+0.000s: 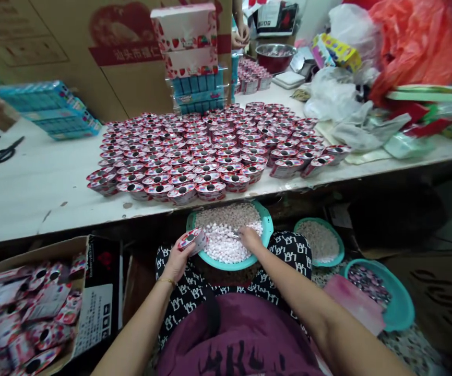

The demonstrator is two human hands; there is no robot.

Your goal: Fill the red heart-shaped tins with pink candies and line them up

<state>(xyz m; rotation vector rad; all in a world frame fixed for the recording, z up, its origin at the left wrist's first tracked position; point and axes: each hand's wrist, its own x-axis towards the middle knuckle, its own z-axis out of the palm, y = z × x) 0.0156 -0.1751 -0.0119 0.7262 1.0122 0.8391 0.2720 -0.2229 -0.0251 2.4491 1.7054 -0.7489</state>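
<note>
My left hand point(178, 261) is closed around a small red-and-white printed carton point(192, 240) with an oval top, held at the left rim of a turquoise basin point(268, 222). The basin sits at my lap, below the table edge. White pellet-like candies point(226, 251) fill its near half, and beige ones point(226, 213) lie in the far half. Over the white candies, my right hand point(250, 239) has its fingers closed. Something small and greyish shows at its fingertips, too small to name.
Rows of similar cartons point(194, 156) with dark holes in their tops cover the table point(46, 172). At left are scissors point(6, 151) and a cardboard box point(88, 297) of more cartons. Other basins point(404, 308) stand at right. Another person's hands point(241, 36) show at the back.
</note>
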